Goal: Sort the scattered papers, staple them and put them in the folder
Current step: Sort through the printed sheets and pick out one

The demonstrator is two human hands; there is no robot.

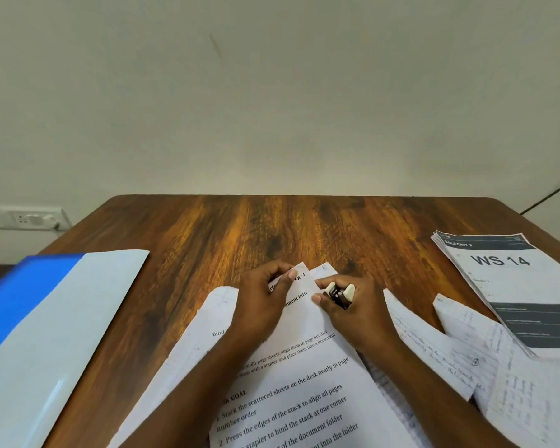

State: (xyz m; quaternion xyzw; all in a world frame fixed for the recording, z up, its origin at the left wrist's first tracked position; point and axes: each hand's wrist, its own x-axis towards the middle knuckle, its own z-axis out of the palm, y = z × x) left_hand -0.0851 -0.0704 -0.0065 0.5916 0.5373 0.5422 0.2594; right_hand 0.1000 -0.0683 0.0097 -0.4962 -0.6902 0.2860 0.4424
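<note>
printed sheet x1 | left hand pinching | right hand gripping stapler x1 | folder x1

Two bare forearms enter from bottom edge; no sleeves visible up to frame edge; no watch, bracelet or ring visible on either wrist or on fingers; left hand and right hand ungloved; fingernails short, unpainted, pale at tips; rest of body out of view
</note>
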